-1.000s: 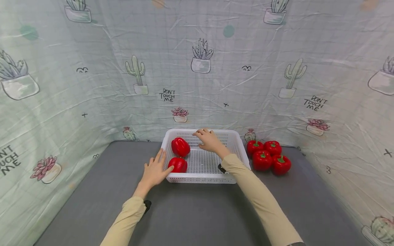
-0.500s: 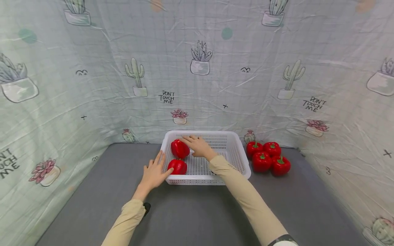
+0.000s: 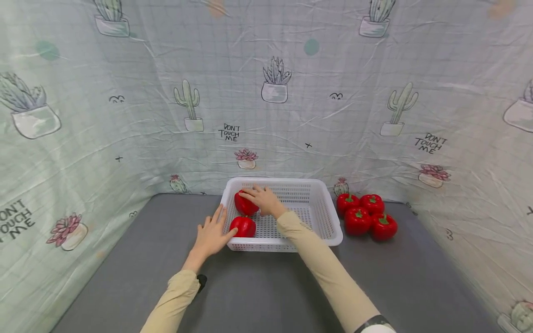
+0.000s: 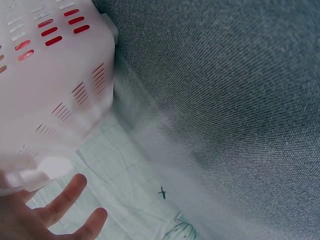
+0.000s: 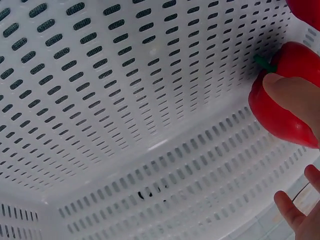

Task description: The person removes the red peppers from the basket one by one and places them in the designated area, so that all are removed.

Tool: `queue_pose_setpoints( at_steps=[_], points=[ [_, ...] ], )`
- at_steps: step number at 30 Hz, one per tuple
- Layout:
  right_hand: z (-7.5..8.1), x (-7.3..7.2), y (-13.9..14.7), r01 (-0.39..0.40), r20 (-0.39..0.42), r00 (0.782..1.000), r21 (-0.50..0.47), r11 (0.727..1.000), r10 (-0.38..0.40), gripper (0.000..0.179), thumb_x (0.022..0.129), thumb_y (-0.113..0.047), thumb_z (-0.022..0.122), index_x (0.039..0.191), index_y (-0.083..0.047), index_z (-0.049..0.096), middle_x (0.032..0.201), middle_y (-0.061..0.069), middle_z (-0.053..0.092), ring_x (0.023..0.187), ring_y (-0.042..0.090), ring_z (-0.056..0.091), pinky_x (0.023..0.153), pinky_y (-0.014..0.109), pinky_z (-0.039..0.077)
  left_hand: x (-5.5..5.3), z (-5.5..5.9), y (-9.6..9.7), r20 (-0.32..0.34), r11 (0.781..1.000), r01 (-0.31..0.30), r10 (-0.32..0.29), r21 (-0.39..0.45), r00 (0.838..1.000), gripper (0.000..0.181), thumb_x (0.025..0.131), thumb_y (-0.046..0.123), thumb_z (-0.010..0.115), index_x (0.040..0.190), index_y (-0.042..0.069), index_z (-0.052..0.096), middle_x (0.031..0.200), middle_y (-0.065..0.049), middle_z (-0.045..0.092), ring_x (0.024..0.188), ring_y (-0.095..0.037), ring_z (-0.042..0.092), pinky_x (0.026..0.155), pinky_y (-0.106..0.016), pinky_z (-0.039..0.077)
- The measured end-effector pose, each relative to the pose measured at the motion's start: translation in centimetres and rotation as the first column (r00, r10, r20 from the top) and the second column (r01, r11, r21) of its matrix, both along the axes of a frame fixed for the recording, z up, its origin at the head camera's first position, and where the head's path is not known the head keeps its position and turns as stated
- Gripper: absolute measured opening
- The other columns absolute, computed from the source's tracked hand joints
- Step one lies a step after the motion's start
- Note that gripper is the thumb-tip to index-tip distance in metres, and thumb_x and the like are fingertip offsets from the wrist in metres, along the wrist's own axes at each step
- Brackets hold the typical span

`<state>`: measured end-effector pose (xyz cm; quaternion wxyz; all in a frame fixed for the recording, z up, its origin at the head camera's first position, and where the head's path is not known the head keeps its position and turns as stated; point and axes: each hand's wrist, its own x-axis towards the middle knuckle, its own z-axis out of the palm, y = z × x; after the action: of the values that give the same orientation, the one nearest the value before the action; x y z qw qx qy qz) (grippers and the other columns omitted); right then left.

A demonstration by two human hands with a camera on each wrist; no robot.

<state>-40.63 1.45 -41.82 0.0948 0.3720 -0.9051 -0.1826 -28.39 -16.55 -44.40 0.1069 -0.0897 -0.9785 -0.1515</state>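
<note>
A white perforated plastic basket (image 3: pixel 287 242) stands on the grey table with two red bell peppers in its left part. My right hand (image 3: pixel 268 201) reaches inside and grips the rear bell pepper (image 3: pixel 241 203), fingers over its top. In the right wrist view, the thumb (image 5: pixel 292 97) lies against that pepper near its green stem, and two other fingertips spread apart below. The front bell pepper (image 3: pixel 243 226) sits just inside the near wall. At the basket's left front corner rests my left hand (image 3: pixel 210 237), fingers extended along the side and thumb at the front rim.
Several red bell peppers (image 3: pixel 357 221) stand grouped on the table (image 3: pixel 266 291) to the right of the basket. A pale cactus-print cloth (image 3: pixel 333 115) hangs behind and along both sides of the table.
My right hand has moved left across the basket and onto the rear bell pepper. The left hand stays at the basket's corner. The whole head view has shifted slightly.
</note>
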Motion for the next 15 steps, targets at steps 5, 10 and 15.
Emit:
queue_pose_setpoints(
  at_steps=[5, 10, 15],
  points=[
    [-0.25, 0.10, -0.27, -0.009, -0.003, 1.000, -0.012, 1.000, 0.009, 0.098, 0.065, -0.033, 0.077, 0.142, -0.029, 0.016, 0.148, -0.003, 0.023, 0.128, 0.020, 0.031, 0.100, 0.042, 0.037, 0.11, -0.02, 0.01, -0.008, 1.000, -0.006, 0.006, -0.005, 1.000, 0.076, 0.083, 0.049, 0.048, 0.140, 0.005, 0.025, 0.148, -0.014, 0.022, 0.112, -0.040, 0.040, 0.080, -0.064, 0.035],
    [-0.42, 0.14, -0.36, -0.003, -0.015, 1.000, -0.024, 1.000, 0.003, 0.094, 0.064, -0.036, 0.077, 0.139, -0.037, 0.021, 0.143, 0.004, 0.028, 0.127, 0.024, 0.031, 0.098, 0.041, 0.038, 0.01, -0.08, 0.04, -0.018, 1.000, -0.013, 0.013, -0.009, 1.000, 0.077, 0.083, 0.049, 0.049, 0.140, 0.005, 0.025, 0.147, -0.014, 0.022, 0.111, -0.040, 0.041, 0.080, -0.064, 0.035],
    [-0.35, 0.14, -0.20, 0.078, -0.023, 0.997, 0.028, 0.997, -0.078, 0.088, 0.066, -0.037, 0.075, 0.138, -0.041, 0.023, 0.143, 0.010, 0.027, 0.129, 0.028, 0.028, 0.101, 0.042, 0.035, -0.15, -0.09, 0.09, -0.006, 1.000, -0.011, 0.011, -0.018, 1.000, 0.076, 0.083, 0.050, 0.047, 0.141, 0.005, 0.024, 0.148, -0.013, 0.021, 0.112, -0.039, 0.040, 0.081, -0.064, 0.034]
  ],
)
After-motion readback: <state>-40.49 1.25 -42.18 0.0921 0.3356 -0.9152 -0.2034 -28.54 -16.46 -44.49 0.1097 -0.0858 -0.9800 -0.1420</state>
